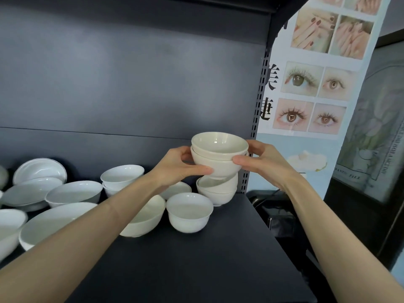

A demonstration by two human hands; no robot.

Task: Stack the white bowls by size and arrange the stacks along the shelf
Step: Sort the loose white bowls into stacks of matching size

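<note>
A small stack of two nested white bowls point(219, 154) hangs between both hands near the right end of the dark shelf point(196, 259). My left hand point(179, 165) grips its left side, thumb under the lower bowl. My right hand point(260, 158) grips its right side. Directly below sits another short stack of white bowls point(218, 191), tilted a little; whether the held stack touches it I cannot tell. A single small white bowl point(189, 212) stands in front of that stack.
Several wider white bowls and dishes point(74, 193) crowd the shelf's left half, some leaning on one another. A perforated upright post point(255, 119) marks the shelf's right edge, a poster point(317, 68) beyond it. The shelf's front right part point(218, 270) is bare.
</note>
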